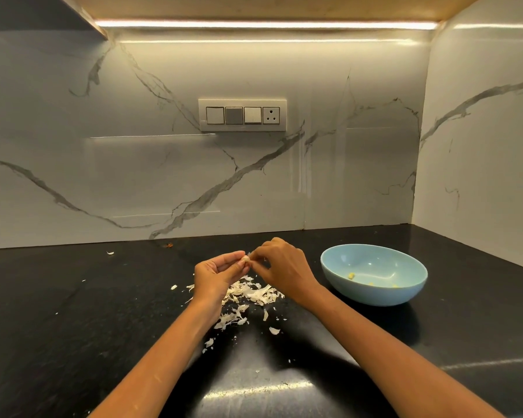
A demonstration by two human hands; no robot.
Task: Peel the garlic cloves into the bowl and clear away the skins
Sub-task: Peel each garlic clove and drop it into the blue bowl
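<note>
- From the head view, both bare forearms reach forward over the black countertop (73,312) and meet just left of the pale blue bowl (341,268).
- The left hand (216,274) is turned palm up, fingers curled inward, pinching a garlic clove (244,260) at its fingertips.
- The right hand (280,263) arches over from the bowl's side, knuckles up, fingertips pinched on the same clove's end; whether it grips clove or loose skin is too small to tell.
- The clove is held in the air, left of the bowl and about level with its rim.
- A heap of papery garlic skins (248,292) lies on the counter beneath the hands, left of the bowl, with stray flakes scattered farther from it.
- A few small yellowish peeled cloves (351,276) sit in the bottom of the bowl.
- Behind the bowl and to its left, a switch panel (242,115) is set in the marble-patterned backsplash (103,176).
</note>
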